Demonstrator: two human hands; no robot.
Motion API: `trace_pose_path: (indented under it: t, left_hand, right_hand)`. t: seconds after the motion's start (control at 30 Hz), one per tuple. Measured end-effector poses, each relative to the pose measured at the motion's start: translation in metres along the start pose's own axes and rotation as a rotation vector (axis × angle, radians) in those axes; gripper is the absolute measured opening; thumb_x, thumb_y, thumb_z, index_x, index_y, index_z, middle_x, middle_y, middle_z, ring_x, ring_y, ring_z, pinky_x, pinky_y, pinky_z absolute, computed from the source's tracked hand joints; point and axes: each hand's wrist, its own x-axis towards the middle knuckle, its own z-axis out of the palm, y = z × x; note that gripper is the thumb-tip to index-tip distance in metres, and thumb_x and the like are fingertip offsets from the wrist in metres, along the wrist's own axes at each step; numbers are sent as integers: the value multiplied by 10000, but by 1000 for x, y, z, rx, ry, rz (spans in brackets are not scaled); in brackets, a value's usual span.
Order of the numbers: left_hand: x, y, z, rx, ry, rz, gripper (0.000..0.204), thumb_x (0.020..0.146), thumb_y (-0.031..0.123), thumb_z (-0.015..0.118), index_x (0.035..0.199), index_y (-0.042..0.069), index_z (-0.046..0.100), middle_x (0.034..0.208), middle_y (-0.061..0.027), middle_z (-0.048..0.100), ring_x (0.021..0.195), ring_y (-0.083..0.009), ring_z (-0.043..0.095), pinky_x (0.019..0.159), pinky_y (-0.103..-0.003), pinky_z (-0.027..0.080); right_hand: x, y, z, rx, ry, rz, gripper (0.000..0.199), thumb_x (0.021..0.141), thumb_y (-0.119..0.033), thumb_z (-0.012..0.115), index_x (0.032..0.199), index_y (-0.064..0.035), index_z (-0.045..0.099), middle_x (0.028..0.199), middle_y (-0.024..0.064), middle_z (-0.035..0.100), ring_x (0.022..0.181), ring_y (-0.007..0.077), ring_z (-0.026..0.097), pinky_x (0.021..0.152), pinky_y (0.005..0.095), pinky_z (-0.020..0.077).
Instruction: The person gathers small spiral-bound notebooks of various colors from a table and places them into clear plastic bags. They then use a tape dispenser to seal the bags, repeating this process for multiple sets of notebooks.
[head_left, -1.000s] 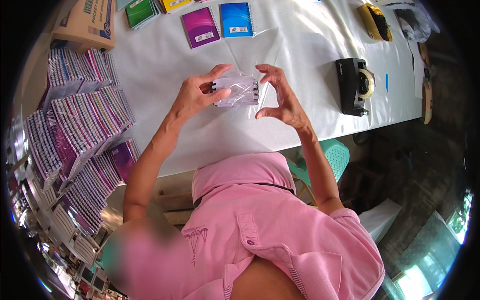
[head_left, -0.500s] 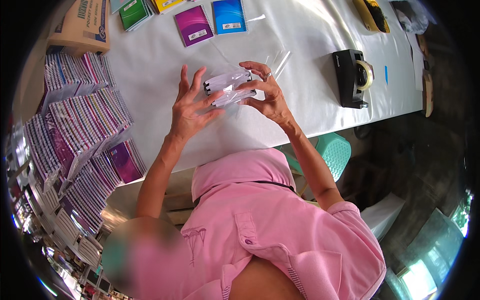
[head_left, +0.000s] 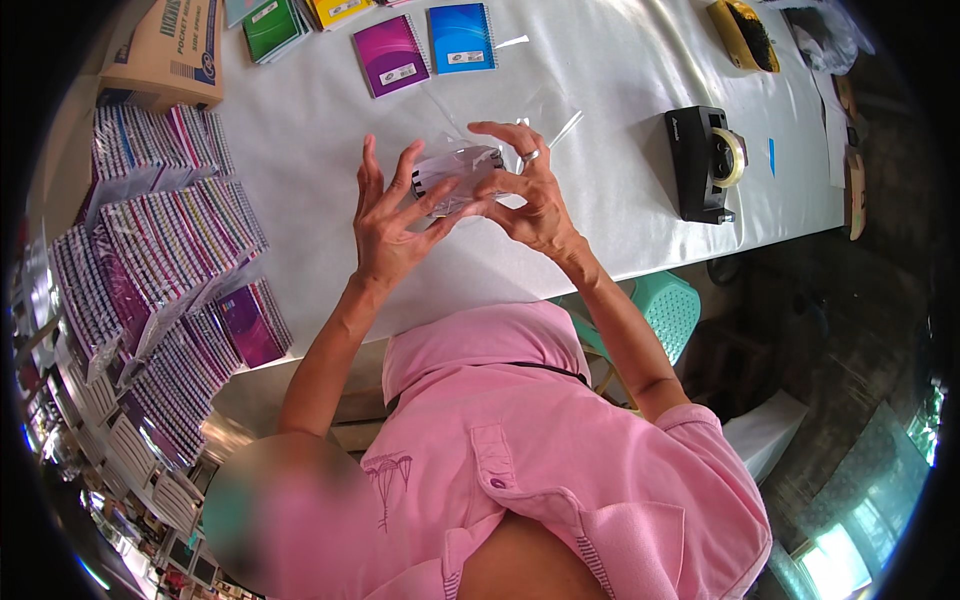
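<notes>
Item: small spiral-bound notebook in a clear plastic sleeve (head_left: pixel 455 178), being held in the air above the white-covered table (head_left: pixel 620 210), near the table's near edge, between both hands.

Left hand (head_left: pixel 385 220): touching the left end of the sleeved notebook with thumb and fingertips; the other fingers are spreading upright and wide, so the grip is looking light rather than closed.

Right hand (head_left: pixel 535 195): curling over the right end, fingers bent around the sleeve and pinching it; a ring is showing on one finger.

Surroundings: a black tape dispenser with a roll of clear tape (head_left: pixel 705 160) is standing to the right, well apart from the hands. A magenta notebook (head_left: pixel 392 54) and a blue notebook (head_left: pixel 461 38) are lying flat on the far side, with a green notebook (head_left: pixel 272 28) further left. Rows of wrapped notebook packs (head_left: pixel 165 240) are overlapping on the left. A brown cardboard box (head_left: pixel 165 50) is sitting at the far left.

Risks, as judged: the slick sleeve is resting mostly on fingertips, so it could be slipping out and dropping to the table. The loose plastic flap could be creasing or folding crooked under the pinching fingers.
</notes>
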Motion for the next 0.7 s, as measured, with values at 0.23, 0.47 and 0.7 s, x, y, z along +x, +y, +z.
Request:
trace_pose_path:
  t: [0.23, 0.47, 0.7]
  left_hand:
    - [10, 3, -11, 21, -57, 30, 336, 703, 277, 783, 1032, 310, 726, 1382, -8, 483, 1349, -433, 275, 1027, -513, 370]
    - [24, 1, -23, 79, -161, 57, 260, 727, 238, 760, 986, 265, 746, 1386, -14, 484, 1362, -409, 264, 1034, -481, 368]
    - [35, -11, -16, -208, -85, -7, 363, 706, 150, 777, 1059, 218, 722, 1400, -38, 471, 1368, -360, 290, 1061, -441, 359]
  right_hand:
    - [-14, 22, -4, 157, 14, 95, 317, 607, -212, 835, 874, -127, 687, 1333, 92, 475, 1231, 309, 433, 996, 469, 371]
    - [-1, 15, -1, 253, 35, 153, 193, 641, -190, 817, 768, -122, 689, 1155, 41, 595, 1107, 248, 529, 985, 475, 367]
    - [16, 8, -7, -261, -39, -2, 206, 689, -199, 790, 788, -125, 625, 1001, 9, 613, 938, 178, 580, 999, 494, 299]
